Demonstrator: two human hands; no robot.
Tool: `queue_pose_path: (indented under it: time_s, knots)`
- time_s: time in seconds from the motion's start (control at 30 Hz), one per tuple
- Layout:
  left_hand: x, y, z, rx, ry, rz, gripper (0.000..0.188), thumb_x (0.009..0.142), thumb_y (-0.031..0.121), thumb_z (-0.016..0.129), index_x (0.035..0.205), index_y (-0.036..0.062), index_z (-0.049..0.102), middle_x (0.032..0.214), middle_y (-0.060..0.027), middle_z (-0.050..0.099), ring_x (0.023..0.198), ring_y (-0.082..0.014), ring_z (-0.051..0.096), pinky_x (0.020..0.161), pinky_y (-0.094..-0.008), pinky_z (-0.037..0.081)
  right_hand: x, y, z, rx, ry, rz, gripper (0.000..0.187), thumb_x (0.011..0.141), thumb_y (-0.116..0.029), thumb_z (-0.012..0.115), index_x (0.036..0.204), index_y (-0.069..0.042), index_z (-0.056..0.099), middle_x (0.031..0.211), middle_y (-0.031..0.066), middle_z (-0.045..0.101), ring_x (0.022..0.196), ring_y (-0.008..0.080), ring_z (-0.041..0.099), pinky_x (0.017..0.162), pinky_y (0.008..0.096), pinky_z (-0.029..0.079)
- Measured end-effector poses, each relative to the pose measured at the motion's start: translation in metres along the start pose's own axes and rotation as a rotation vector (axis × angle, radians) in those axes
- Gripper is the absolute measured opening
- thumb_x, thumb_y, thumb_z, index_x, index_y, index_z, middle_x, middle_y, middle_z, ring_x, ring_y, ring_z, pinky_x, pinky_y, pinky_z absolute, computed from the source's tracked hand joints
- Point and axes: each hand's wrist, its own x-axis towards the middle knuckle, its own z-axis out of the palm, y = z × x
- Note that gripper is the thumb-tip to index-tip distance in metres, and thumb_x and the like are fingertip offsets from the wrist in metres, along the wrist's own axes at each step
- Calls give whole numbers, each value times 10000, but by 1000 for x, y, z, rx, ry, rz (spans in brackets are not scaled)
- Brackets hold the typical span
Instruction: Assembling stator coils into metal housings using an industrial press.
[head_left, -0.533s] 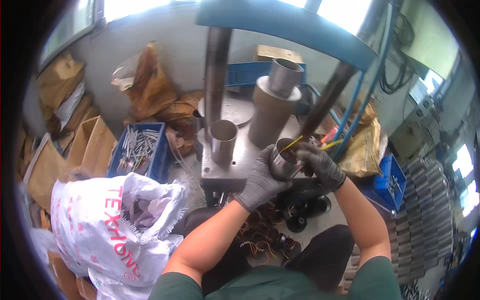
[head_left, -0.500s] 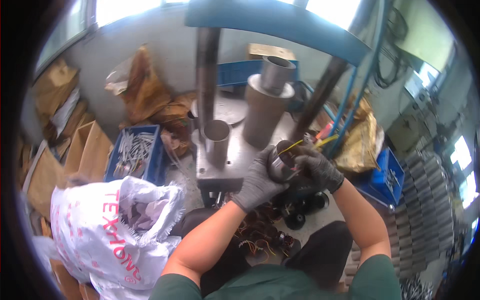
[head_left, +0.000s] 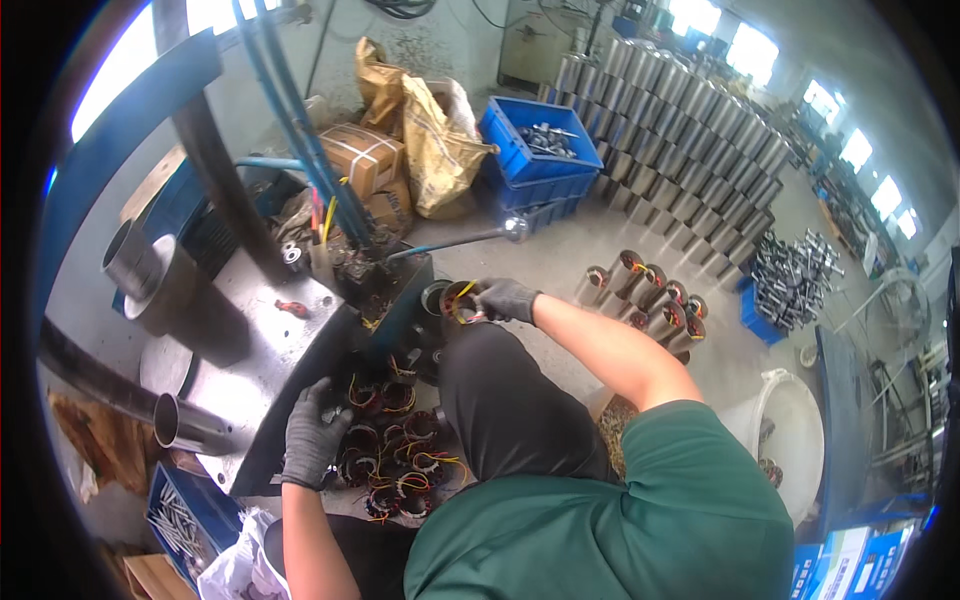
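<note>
In a grey glove, my right hand is closed on the edge of a metal cylinder with yellow wires coming out of its top. This cylinder is low, just beyond my right knee. My left hand, also gloved, is beside the metal press table, its fingers apart and nothing clearly in them. Near it lie several copper-wound stators with red and yellow wires.
A press table bears a thick steel sleeve and a short tube. Several wired cylinders stand on the floor right, before a stack of steel tubes. Blue crates and a white bucket stand around.
My view has swung right. The cylinder, held in both hands before the press, is now low at the right in my right hand alone. My left hand has let go and dropped beside the table.
</note>
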Motion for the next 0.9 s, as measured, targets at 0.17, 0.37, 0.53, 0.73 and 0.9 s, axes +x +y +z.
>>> queue_pose_path:
  time_s: [0.17, 0.37, 0.53, 0.73, 0.9]
  knots:
    - [-27, 7, 32, 36, -198, 118, 639, 780, 154, 861, 1359, 37, 615, 1256, -213, 660, 1159, -370, 665, 1000, -439, 551, -42, 178, -87, 442, 464, 306, 204, 1003, -319, 622, 1058, -136, 692, 658, 7, 554, 490, 128, 490, 433, 319, 389]
    - [-64, 18, 44, 77, -518, -20, 590, 800, 187, 856, 1333, 57, 637, 1222, -202, 699, 1107, -345, 700, 941, -418, 582, -69, 332, -166, 760, 1065, 430, 154, 894, -250, 745, 904, -134, 644, 623, 6, 561, 453, 149, 503, 393, 351, 374]
    - [-53, 30, 41, 260, -570, -247, 530, 827, 203, 828, 1319, 89, 668, 1151, -187, 728, 1032, -344, 726, 922, -412, 591, -11, 507, -151, 921, 1302, 537, 272, 882, -256, 746, 1118, -126, 714, 725, 70, 675, 594, 220, 639, 538, 404, 495]
    - [-53, -35, 62, 54, -383, -172, 506, 852, 63, 774, 1331, -9, 625, 1228, -195, 724, 1166, -321, 699, 984, -391, 557, 71, 621, -116, 1002, 1749, -375, 269, 968, -339, 622, 1092, -156, 774, 835, 18, 755, 890, 222, 717, 862, 418, 526]
    - [-75, -43, 38, 172, -567, -518, 487, 854, 84, 782, 1312, 4, 638, 1185, -192, 723, 1073, -323, 707, 949, -404, 566, 61, 529, -10, 193, 1130, 837, 306, 1019, -312, 567, 1149, -80, 718, 1040, 117, 772, 950, 267, 750, 843, 385, 567]
